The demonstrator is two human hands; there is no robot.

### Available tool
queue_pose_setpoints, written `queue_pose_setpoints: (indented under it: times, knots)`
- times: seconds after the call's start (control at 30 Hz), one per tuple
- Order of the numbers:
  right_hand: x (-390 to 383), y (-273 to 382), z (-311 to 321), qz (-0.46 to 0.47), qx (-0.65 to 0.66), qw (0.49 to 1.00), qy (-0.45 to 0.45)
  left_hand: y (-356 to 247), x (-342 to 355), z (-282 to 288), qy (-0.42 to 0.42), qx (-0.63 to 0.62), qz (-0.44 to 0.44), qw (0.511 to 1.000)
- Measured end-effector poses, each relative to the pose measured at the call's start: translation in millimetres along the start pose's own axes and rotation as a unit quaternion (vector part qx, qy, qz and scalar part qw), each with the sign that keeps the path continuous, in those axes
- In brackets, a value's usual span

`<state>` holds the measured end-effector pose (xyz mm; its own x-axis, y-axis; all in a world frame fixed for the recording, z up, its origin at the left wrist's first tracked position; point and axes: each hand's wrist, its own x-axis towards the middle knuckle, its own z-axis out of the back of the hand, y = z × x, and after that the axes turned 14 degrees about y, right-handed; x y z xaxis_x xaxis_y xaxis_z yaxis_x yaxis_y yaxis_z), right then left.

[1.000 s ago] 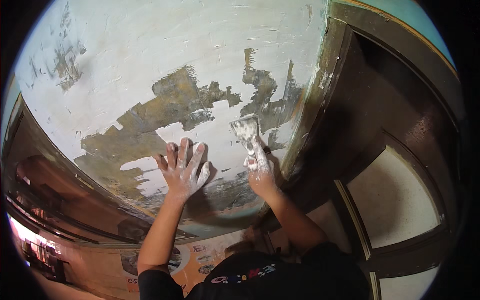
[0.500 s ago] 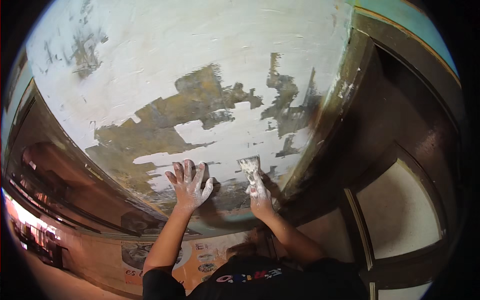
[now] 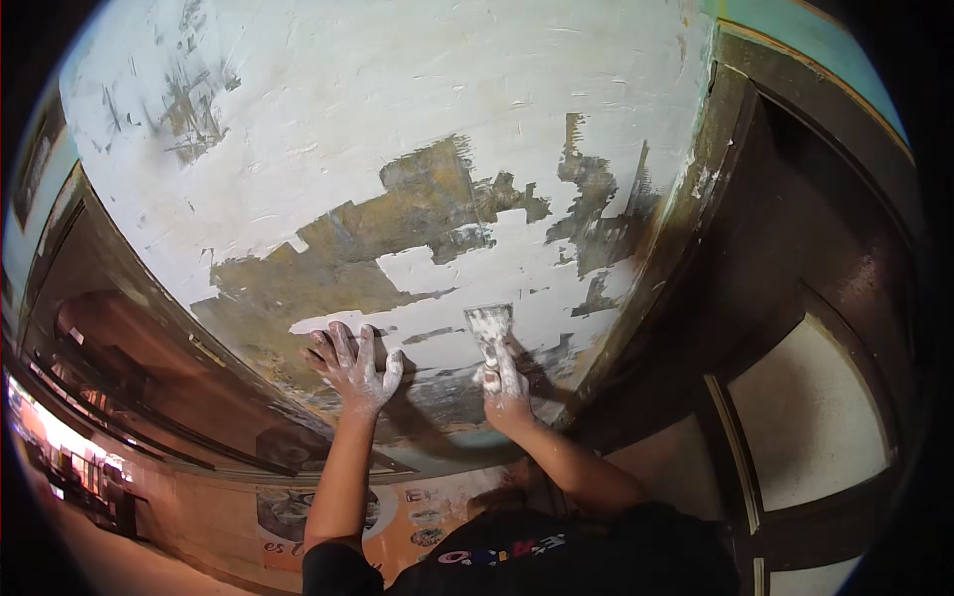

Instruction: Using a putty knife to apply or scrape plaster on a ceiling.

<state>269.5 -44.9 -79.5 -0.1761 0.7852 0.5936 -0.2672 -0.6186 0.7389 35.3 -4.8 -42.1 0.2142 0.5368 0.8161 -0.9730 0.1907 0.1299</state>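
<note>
The right hand [image 3: 509, 399] clamps a whitened scraper [image 3: 489, 324] at the patchy wall [image 3: 397, 89]. To its left, the left hand [image 3: 358, 381] splays wide.

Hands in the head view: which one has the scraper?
The right hand: its fingers are wrapped around the handle of the putty-smeared scraper. The left hand holds no tool, fingers spread at the wall.

Noted near the lower edge, across the black shirt [image 3: 636, 556] — a row of multicoloured letters [image 3: 502, 551], too skewed to read surely. Also, on the orange poster [image 3: 393, 549] — dark script [image 3: 275, 547], partly hidden, with just a few letters legible.
</note>
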Motion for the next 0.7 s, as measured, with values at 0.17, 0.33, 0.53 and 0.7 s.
queue_pose_setpoints:
  times: [0.17, 0.33, 0.53, 0.7]
  knots:
    - [0.1, -11.4, 3.6, 0.014, -0.059, 0.998, 0.011, -3.0, -4.6, -10.7, -0.008, -0.035, 0.005, 0.999]
    - [5.7, 11.7, -9.4, -0.016, 0.023, 0.999, 0.017, -1.4, -8.7, -10.3, -0.02, -0.02, -0.025, 0.999]
    - [1.1, 5.6, -19.0, 0.0, 0.166, 0.982, -0.089, 0.4, -12.3, -9.1, -0.022, -0.043, -0.03, 0.998]
    - [10.1, 23.4, -12.5, -0.093, 0.125, 0.988, -0.004, 2.0, -15.5, -11.0, -0.014, -0.045, -0.027, 0.999]
